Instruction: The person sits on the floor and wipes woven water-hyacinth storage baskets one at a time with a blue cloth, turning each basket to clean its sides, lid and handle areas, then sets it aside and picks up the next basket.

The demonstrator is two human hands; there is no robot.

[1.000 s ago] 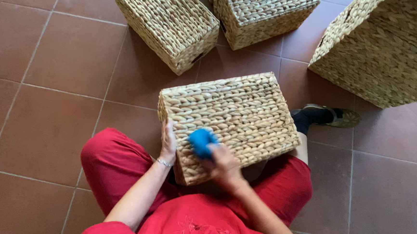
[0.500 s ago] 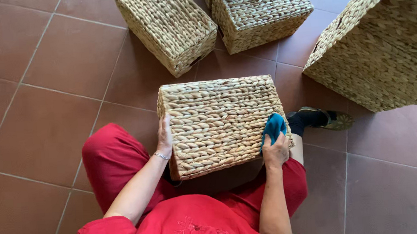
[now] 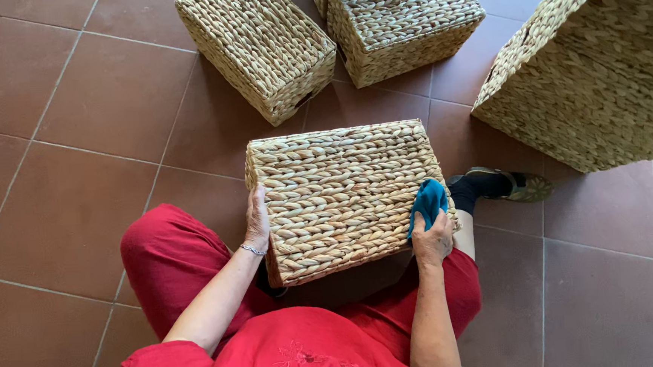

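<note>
Fingers point(image 3: 429, 230) of the right hand point(image 3: 433, 239) were bunched around a blue cloth point(image 3: 427, 204), pinching it against the right edge of a woven basket point(image 3: 342, 194). Cloth sat at the basket's right side, near its lower corner, touching the weave. Fingers of the left hand point(image 3: 257, 219) lay flat and pressed together along the basket's left edge, gripping nothing else, just bracing the side. A thin bracelet point(image 3: 253, 249) circled the left wrist.

Basket rested across the person's lap, flat woven face turned up, tilted slightly toward the camera. The person sat on the tiled floor point(image 3: 75, 146) in red trousers point(image 3: 168, 257) and a red top point(image 3: 277, 360). One foot in a dark sock and patterned shoe point(image 3: 512, 186) stuck out just to the right of the basket.

Three more woven baskets stood on the floor beyond: a long one point(image 3: 258, 48) at top centre, a squarer one point(image 3: 403, 20) just beside it to the right, and a large one point(image 3: 599, 76) at the far right, partly cut off by the frame edge. All three were apart from the lap basket.
</note>
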